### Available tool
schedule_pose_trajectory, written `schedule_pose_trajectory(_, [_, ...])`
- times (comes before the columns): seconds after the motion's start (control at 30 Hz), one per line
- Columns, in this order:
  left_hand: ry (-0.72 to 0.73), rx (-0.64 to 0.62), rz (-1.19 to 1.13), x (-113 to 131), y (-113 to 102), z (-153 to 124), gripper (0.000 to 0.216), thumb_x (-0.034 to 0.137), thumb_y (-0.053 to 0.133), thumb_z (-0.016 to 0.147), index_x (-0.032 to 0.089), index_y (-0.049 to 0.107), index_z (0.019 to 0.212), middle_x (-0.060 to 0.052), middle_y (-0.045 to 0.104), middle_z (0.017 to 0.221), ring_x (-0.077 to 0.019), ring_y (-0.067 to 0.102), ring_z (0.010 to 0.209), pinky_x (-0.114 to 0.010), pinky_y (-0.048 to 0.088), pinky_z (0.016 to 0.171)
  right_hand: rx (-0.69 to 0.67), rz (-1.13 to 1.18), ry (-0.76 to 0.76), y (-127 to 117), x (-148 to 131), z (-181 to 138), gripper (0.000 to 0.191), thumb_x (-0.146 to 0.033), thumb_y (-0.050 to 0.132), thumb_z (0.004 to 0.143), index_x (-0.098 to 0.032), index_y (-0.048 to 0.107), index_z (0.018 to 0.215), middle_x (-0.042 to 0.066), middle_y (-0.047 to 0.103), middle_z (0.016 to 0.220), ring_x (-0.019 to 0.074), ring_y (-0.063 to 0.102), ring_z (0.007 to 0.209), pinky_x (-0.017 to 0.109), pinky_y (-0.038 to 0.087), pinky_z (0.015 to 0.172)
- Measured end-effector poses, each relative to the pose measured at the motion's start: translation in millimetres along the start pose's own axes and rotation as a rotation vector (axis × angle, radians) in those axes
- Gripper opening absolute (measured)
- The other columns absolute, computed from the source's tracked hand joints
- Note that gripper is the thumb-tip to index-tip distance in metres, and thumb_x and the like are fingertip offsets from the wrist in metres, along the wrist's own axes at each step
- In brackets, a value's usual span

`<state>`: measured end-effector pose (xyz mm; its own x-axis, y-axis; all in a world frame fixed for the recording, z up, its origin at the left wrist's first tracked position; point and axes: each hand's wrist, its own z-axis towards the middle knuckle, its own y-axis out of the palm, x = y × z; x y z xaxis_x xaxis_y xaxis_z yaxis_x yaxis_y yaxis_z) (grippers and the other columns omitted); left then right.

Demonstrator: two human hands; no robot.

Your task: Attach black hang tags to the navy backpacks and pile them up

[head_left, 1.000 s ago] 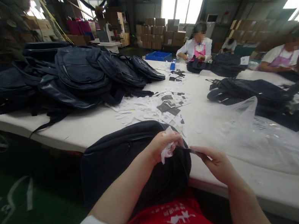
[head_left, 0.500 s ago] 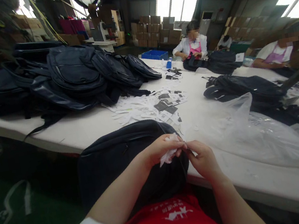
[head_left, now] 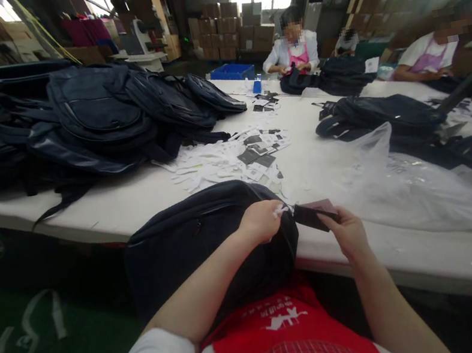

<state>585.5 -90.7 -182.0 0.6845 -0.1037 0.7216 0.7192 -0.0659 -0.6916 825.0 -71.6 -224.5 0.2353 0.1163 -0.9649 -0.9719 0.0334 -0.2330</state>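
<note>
A dark navy backpack (head_left: 176, 254) lies at the table edge in front of me, against my red apron. Over its right end, my left hand (head_left: 261, 222) is closed around a crumpled white scrap (head_left: 279, 210), most of it hidden by the fingers. My right hand (head_left: 350, 230) pinches black hang tags (head_left: 309, 215) by their right end, with a brownish face showing on top. Their left end comes close to my left fingertips; whether a string joins them I cannot tell.
White strips and black tags (head_left: 216, 165) lie scattered beyond the backpack. Navy backpacks (head_left: 96, 110) are heaped at the left. A clear plastic bag (head_left: 421, 192) and more backpacks (head_left: 385, 119) lie at the right. Co-workers (head_left: 294, 53) work across the table, near a blue crate (head_left: 232, 72).
My hands were together at the white scrap; my right hand has moved right and now shows black tags. Less of the scrap shows in my left hand. The view has shifted slightly.
</note>
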Motion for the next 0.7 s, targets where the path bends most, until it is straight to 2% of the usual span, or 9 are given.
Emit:
schedule_pose_trajectory(0.07, [0.013,-0.039,0.159,2.5,1.7,-0.7,0.033,0.027,0.053,0.084,0.023,0.068,0.114,-0.007,0.071,0.112,-0.0247,0.066,0.102,-0.033,0.049,0.091,0.022,0.059,0.095,-7.0,11.8,-2.3,0.041,-0.046,0.079,0.067,-0.015,0.069,0.091,0.006,0.074,0.079,0.0218,0.067,0.071,0.033,0.055,0.065])
schedule_pose_trajectory(0.17, [-0.002,-0.076,0.221,2.1,1.7,-1.3,0.038,0.026,0.052,0.086,0.025,0.063,0.123,-0.005,0.070,0.117,-0.0224,0.066,0.104,-0.030,0.049,0.091,-0.002,0.078,0.195,-23.3,20.2,-12.0,0.045,-0.047,0.081,0.064,-0.014,0.069,0.092,0.007,0.074,0.080,0.0222,0.067,0.071,0.032,0.055,0.063])
schedule_pose_trajectory(0.4, [-0.006,-0.062,0.208,-4.9,5.1,3.2,0.036,0.026,0.052,0.088,0.023,0.063,0.122,-0.005,0.071,0.114,-0.0209,0.067,0.100,-0.028,0.051,0.088,-0.307,0.117,0.460,-59.0,23.8,-46.6,0.050,-0.042,0.084,0.061,-0.015,0.070,0.100,0.009,0.075,0.095,0.0269,0.070,0.087,0.040,0.056,0.080])
schedule_pose_trajectory(0.5, [0.002,-0.057,0.224,-2.8,5.6,1.6,0.035,0.025,0.051,0.088,0.022,0.064,0.120,-0.005,0.071,0.113,-0.0217,0.068,0.100,-0.030,0.052,0.088,-0.369,0.148,0.477,-64.2,22.6,-58.1,0.049,-0.039,0.084,0.062,-0.017,0.070,0.103,0.009,0.074,0.101,0.0278,0.069,0.094,0.041,0.055,0.085])
schedule_pose_trajectory(0.57, [0.081,-0.059,0.239,3.2,7.6,-3.8,0.035,0.023,0.051,0.087,0.022,0.063,0.120,-0.005,0.070,0.116,-0.0215,0.067,0.103,-0.031,0.052,0.090,-0.323,0.136,0.447,-64.9,20.0,-61.0,0.046,-0.042,0.083,0.064,-0.018,0.071,0.100,0.009,0.074,0.102,0.0284,0.069,0.094,0.042,0.055,0.085])
schedule_pose_trajectory(0.63, [0.221,-0.077,0.253,11.9,12.5,-11.2,0.037,0.020,0.052,0.085,0.023,0.062,0.121,-0.003,0.067,0.122,-0.0201,0.065,0.106,-0.030,0.051,0.092,-0.288,0.098,0.441,-64.4,16.2,-60.6,0.046,-0.047,0.082,0.064,-0.017,0.073,0.098,0.010,0.075,0.098,0.0287,0.069,0.088,0.042,0.056,0.080])
schedule_pose_trajectory(0.7, [0.334,-0.110,0.259,20.4,18.8,-18.2,0.040,0.019,0.054,0.083,0.025,0.061,0.122,-0.002,0.064,0.128,-0.0189,0.065,0.107,-0.030,0.052,0.091,-0.318,0.070,0.456,-63.5,12.4,-59.1,0.047,-0.050,0.081,0.064,-0.016,0.074,0.096,0.009,0.075,0.093,0.0267,0.069,0.081,0.038,0.057,0.072])
